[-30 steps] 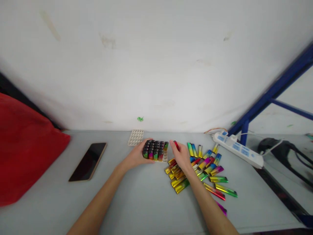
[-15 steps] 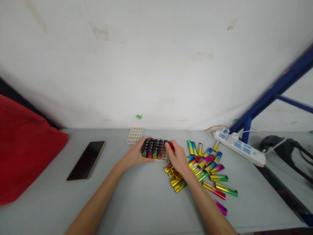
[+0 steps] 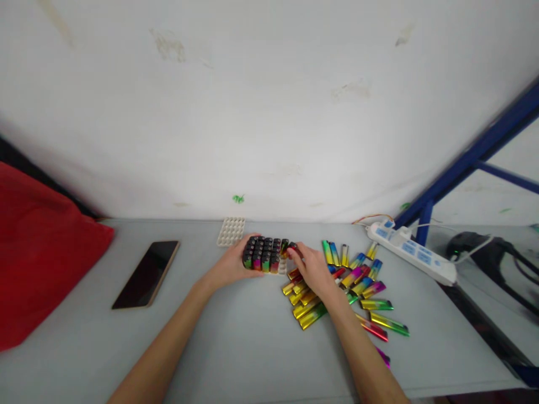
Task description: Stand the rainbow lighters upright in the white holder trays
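Observation:
Rows of metallic lighters (image 3: pixel 261 255) with black tops stand upright, packed in a pale tray (image 3: pixel 282 267) with round holes; some holes show at its right end. My left hand (image 3: pixel 233 261) is wrapped round the left side of this block, thumb at the back and fingers at the front. At the tray's right end my right hand (image 3: pixel 314 269) pinches a single lighter (image 3: pixel 295 248) with a dark end, tilted beside the last row. Its lower part is hidden by my fingers. A loose pile of shiny multicoloured lighters (image 3: pixel 309 314) lies under and around my right wrist.
Behind my left hand lies another pale tray (image 3: pixel 231 231) with round hollows. A phone (image 3: pixel 146 274) rests on the grey table at left, near a red cloth (image 3: pixel 50 252). At right are a white power strip (image 3: pixel 412 252), a blue metal frame (image 3: pixel 425 221) and a black strapped object (image 3: pixel 492 258).
My right hand has shifted slightly right, and the lighter in it has turned, showing a dark end instead of its red side. My left hand stays on the block.

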Tool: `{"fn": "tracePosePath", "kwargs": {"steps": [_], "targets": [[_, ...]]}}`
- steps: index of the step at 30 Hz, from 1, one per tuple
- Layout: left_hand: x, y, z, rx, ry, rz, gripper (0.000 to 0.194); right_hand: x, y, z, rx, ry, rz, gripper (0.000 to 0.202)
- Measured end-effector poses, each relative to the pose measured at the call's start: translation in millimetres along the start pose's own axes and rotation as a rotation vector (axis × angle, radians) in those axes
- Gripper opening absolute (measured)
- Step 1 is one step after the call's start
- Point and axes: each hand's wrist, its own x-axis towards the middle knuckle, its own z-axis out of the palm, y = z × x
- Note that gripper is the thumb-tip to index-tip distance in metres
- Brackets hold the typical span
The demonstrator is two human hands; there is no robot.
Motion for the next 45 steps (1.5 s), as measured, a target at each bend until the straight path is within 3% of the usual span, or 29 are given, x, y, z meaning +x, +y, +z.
{"fn": "tracePosePath", "kwargs": {"steps": [6,17,22,29,32,37,41,45], "targets": [[-1,1,-1.7,0.026,-0.005,0.03,0.107,-1,-4,-5,-0.014,-0.129,-0.098,0.029],[2,1,0.9,-0.002,-0.002,0.004,0.109,0,6,-11,0.066,-0.06,-0.179,0.028],[2,4,0.5,0.011,0.005,0.011,0.109,2,6,-7,-0.056,-0.146,-0.136,0.026],[2,0,1.5,0.015,0.018,0.035,0.109,5,-6,1,-0.303,-0.076,0.055,0.032],[2,0,1.4,0.008,0.016,0.029,0.109,3,1,-10,-0.218,-0.104,0.069,0.037],[2,3,0.5,-0.004,0.007,0.017,0.11,-3,15,-45,-0.127,-0.15,0.024,0.018],[3,2,0.4,0.003,0.008,0.02,0.113,-17,9,-64,-0.101,-0.257,0.018,0.014],[4,0,1.6,0.005,0.002,0.035,0.109,-49,-1,-81,-0.111,-0.147,-0.033,0.021]]}}
